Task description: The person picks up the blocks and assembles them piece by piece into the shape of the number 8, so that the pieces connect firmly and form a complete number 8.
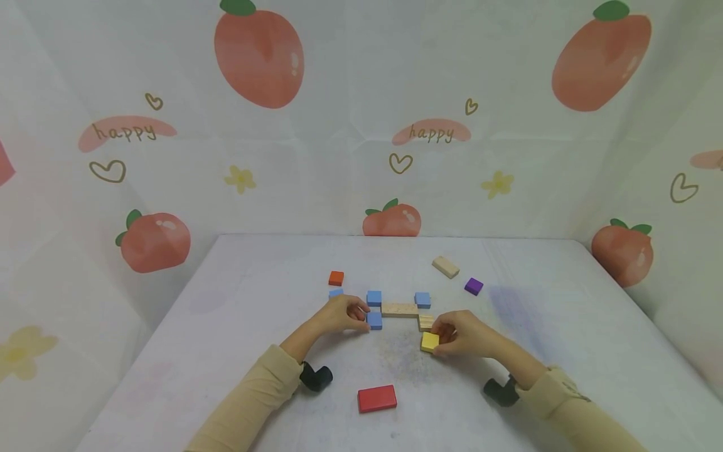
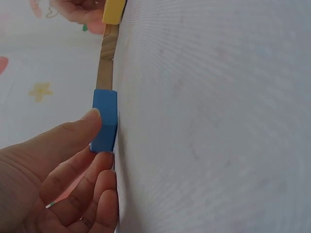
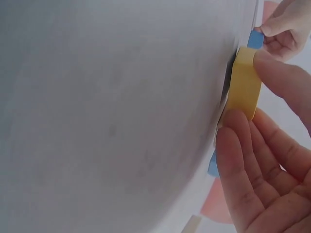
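Note:
My left hand (image 1: 341, 314) holds a blue square block (image 1: 374, 321) at its left side, thumb on one face and fingertips at its end in the left wrist view. Between thumb and fingers, my right hand (image 1: 465, 336) pinches a yellow block (image 1: 429, 342), just in front of a small wooden block (image 1: 426, 322). A long wooden block (image 1: 399, 309) lies between the two hands, with one blue block (image 1: 374, 297) behind its left end and another blue block (image 1: 422, 300) behind its right end. The right fingers partly cover the small wooden block.
Near the front lies a red rectangular block (image 1: 377, 398). Behind my left hand are an orange-red block (image 1: 336, 278) and a partly hidden blue block (image 1: 336, 293). A pale wooden block (image 1: 445, 267) and a purple block (image 1: 474, 286) lie at the back right of the white-covered table (image 1: 226, 389).

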Action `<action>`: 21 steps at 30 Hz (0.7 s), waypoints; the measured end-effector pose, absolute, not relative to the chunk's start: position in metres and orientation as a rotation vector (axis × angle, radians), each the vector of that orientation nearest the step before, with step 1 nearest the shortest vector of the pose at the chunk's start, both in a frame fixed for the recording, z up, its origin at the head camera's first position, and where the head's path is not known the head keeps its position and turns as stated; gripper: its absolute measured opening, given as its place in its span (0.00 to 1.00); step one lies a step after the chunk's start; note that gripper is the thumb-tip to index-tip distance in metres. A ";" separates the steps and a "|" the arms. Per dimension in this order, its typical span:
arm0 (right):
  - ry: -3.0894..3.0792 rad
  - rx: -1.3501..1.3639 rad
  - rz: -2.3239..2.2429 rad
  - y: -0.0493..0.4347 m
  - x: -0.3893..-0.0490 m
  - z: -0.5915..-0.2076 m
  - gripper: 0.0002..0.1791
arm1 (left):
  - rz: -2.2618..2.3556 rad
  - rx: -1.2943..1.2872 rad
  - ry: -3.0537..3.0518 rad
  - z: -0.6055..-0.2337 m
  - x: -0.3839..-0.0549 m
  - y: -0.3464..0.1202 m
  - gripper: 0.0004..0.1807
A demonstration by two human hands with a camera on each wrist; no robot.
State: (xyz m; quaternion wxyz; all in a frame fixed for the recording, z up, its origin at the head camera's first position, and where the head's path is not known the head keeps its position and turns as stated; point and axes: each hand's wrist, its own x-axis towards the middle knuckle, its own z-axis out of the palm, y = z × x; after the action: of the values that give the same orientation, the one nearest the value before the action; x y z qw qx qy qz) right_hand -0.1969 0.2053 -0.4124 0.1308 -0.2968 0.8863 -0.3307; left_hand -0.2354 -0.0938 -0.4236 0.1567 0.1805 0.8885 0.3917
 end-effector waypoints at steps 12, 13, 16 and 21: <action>2.642 -0.871 -0.930 0.199 -0.196 -0.413 0.14 | 1.121 0.531 2.550 -0.424 -0.236 -0.094 0.17; 2.644 -0.871 -0.928 0.198 -0.196 -0.413 0.14 | 1.123 0.529 2.549 -0.424 -0.236 -0.094 0.17; 2.650 -0.867 -0.923 0.198 -0.196 -0.413 0.14 | 1.130 0.518 2.546 -0.424 -0.236 -0.094 0.17; 2.673 -0.860 -0.905 0.197 -0.196 -0.413 0.15 | 1.132 0.530 2.548 -0.424 -0.236 -0.094 0.17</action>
State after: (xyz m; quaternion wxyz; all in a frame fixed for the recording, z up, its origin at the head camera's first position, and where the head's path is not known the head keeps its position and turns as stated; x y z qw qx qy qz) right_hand -0.1963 0.1971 -0.4133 0.0955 -0.2902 0.9019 -0.3053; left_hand -0.2356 -0.0941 -0.4243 0.1510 0.1847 0.8875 0.3942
